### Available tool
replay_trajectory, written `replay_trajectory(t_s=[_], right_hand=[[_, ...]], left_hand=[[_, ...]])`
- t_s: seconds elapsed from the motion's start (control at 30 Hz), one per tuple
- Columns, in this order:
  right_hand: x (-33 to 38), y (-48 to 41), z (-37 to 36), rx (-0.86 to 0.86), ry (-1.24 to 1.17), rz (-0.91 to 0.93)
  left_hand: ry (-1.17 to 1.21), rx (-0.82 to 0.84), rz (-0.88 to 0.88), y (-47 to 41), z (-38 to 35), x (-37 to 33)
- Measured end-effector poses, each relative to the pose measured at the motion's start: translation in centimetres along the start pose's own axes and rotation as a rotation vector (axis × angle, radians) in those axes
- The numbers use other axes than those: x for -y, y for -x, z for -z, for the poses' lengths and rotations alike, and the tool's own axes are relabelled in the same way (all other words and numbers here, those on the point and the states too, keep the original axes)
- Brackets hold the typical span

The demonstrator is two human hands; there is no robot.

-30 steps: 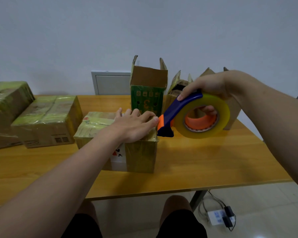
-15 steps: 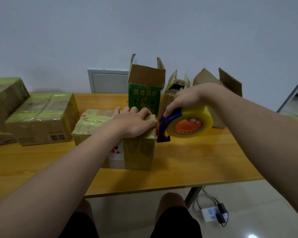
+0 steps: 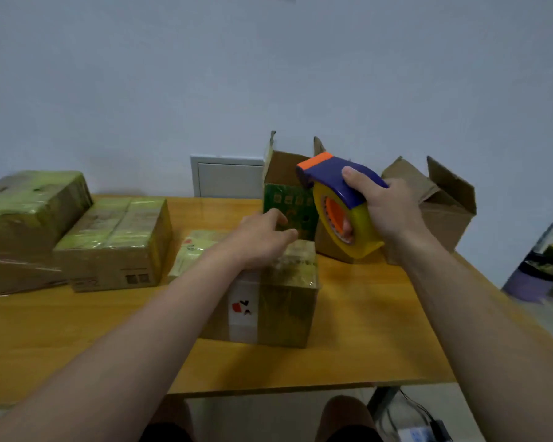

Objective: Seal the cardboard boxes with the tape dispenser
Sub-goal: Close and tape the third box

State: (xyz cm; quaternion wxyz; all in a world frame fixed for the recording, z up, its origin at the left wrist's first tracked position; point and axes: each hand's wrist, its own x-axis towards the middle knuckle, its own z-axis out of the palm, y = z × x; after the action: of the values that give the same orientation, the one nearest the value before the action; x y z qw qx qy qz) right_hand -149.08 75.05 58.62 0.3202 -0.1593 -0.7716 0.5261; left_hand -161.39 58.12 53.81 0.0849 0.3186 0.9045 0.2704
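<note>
Table (image 3: 380,339) carries all; taped box (image 3: 278,301) at its middle is your landmark. Left of it, wrapped boxes (image 3: 115,244). Behind it, open green box (image 3: 288,202); behind-right, open brown box (image 3: 444,205). Tape dispenser (image 3: 339,202) is up above its far right corner, clear of it, your right hand (image 3: 390,208) clamped round the roll, thumb on the purple guard. Your left hand (image 3: 262,244) rests on its top, fingers loose, gripping nothing. Risk: on the way down the cutter could nick those fingers, or the box skids.
</note>
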Motion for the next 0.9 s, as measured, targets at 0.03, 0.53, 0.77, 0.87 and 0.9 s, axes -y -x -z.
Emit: replay_trajectory(t_s=[0.03,0.53,0.77,0.87,0.9], right_hand=[[0.3,0.2,-0.8,0.006,-0.079,0.004],[-2.8,1.7,-10.2,0.209,-0.537,0.053],[-3.0,1.6,-10.4,0.197,-0.618,0.096],[-3.0,1.5,-10.4,0.203,-0.633,0.068],[-3.1,1.5,-10.4,0.204,-0.632,0.060]], left_hand=[[-0.060,-0.075,-0.014,0.2,0.9,1.3],[-0.123,0.023,0.136,1.4,3.2,8.5],[0.987,-0.064,0.053,3.4,2.1,12.0],[1.235,-0.025,0.098,3.7,1.4,12.3],[1.230,-0.013,0.120,3.8,1.5,12.2]])
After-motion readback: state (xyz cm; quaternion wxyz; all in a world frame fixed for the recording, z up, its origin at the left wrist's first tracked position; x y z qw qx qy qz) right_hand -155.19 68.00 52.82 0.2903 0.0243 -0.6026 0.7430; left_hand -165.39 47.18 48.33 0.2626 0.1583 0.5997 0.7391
